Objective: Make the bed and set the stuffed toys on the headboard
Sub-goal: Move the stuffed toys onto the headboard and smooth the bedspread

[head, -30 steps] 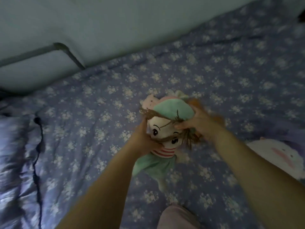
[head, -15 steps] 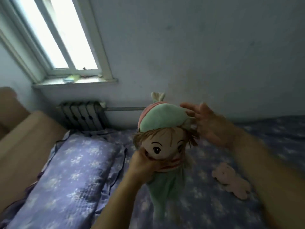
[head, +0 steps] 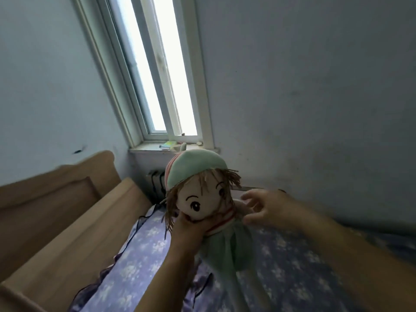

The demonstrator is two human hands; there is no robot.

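The left hand (head: 191, 228) grips the doll (head: 202, 199) under its chin; the right hand (head: 267, 208), fingers spread, hovers beside it. Seat it upright on the headboard (head: 74, 212), leaning back.

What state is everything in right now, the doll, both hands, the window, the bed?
Doll: held up in the air, upright, cap on.
Left hand: grips the doll under the chin.
Right hand: open, fingers spread beside the doll.
Window: looks closed, daylight outside.
Bed cover: spread over the bed.
Headboard: no toys visible on it.
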